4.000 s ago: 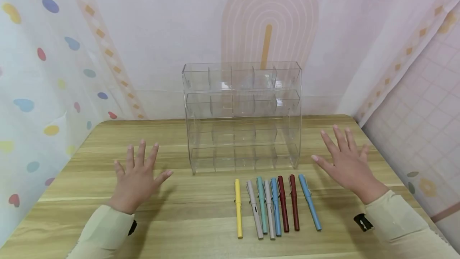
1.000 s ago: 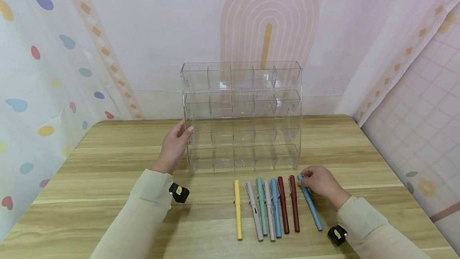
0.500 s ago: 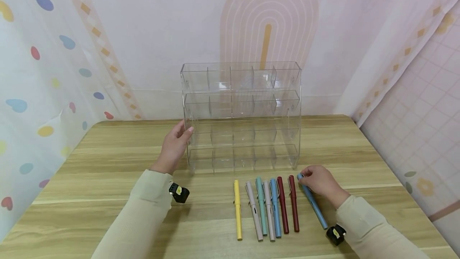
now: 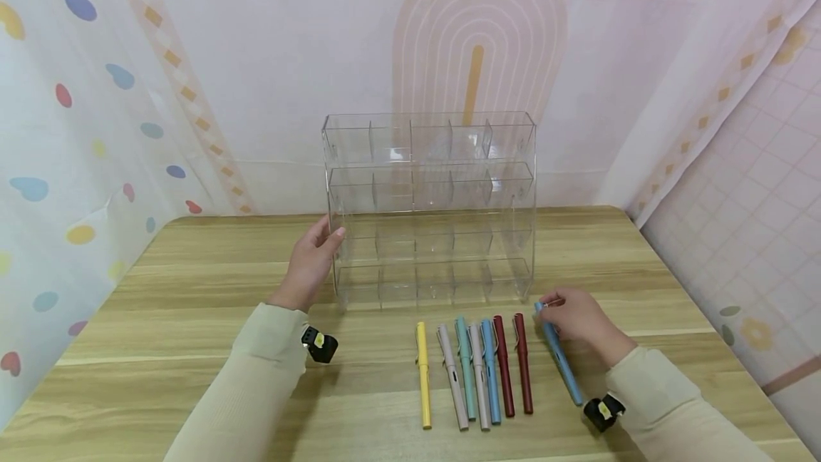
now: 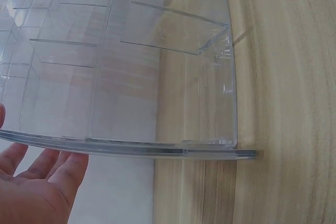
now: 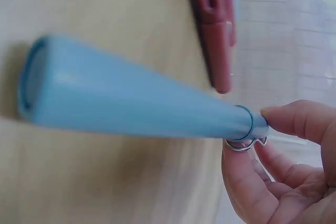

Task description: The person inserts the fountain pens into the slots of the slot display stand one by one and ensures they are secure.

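Note:
A clear acrylic pen rack (image 4: 432, 194) with stepped, divided tiers stands upright on the table. At its left side, my left hand (image 4: 309, 266) holds the edge of the side panel, thumb in front and fingers outside; the left wrist view shows the fingertips (image 5: 73, 169) against the panel (image 5: 157, 151). My right hand (image 4: 580, 318) pinches a blue pen (image 4: 562, 366) near its clip end, between thumb and fingers. In the right wrist view, this blue pen (image 6: 136, 98) slants, its other end nearest the camera. Whether that end touches the table, I cannot tell.
Left of the held pen lie two dark red pens (image 4: 522, 363), another blue pen (image 4: 490, 371), two grey pens (image 4: 454, 376), a teal pen (image 4: 467, 368) and a yellow pen (image 4: 423, 375). A patterned curtain (image 4: 288, 55) hangs behind the wooden table (image 4: 212, 255).
Both hands were spread apart earlier. The left has moved to the rack's side; the right has gripped the rightmost blue pen, whose lower end swung right and whose clip end rose slightly.

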Demonstrator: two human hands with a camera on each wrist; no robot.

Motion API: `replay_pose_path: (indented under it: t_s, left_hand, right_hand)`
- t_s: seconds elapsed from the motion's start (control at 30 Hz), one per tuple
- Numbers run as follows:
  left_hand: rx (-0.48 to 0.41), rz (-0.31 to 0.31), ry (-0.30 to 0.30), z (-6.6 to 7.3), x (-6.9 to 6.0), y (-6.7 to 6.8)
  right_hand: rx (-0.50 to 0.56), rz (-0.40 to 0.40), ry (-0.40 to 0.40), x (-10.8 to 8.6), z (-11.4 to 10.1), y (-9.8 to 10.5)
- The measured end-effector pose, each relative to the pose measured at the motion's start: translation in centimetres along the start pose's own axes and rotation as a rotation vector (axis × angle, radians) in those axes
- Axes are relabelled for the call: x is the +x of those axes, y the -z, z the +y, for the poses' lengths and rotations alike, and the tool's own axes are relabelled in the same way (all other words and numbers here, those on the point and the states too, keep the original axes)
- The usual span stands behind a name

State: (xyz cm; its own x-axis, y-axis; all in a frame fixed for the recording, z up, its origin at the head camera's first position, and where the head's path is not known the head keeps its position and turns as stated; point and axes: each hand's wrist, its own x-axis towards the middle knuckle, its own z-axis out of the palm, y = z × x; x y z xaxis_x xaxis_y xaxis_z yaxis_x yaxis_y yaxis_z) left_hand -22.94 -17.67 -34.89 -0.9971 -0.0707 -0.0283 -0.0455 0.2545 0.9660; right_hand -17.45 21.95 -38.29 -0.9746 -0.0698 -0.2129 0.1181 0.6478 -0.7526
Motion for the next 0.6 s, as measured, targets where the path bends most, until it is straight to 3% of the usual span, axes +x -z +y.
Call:
replay_pose_path:
  t_s: [0.2, 0.6]
  left_hand:
    - [0.006, -0.006, -0.001, 0.0, 0.1, -0.1]
    - [-0.032, 0.003, -0.008, 0.0, 0.4, -0.2]
  right_hand:
    - [0.111, 0.007, -0.009, -0.3, -1.1, 1.1]
    - [0.322, 0.095, 0.072, -0.3, -4.4, 3.4]
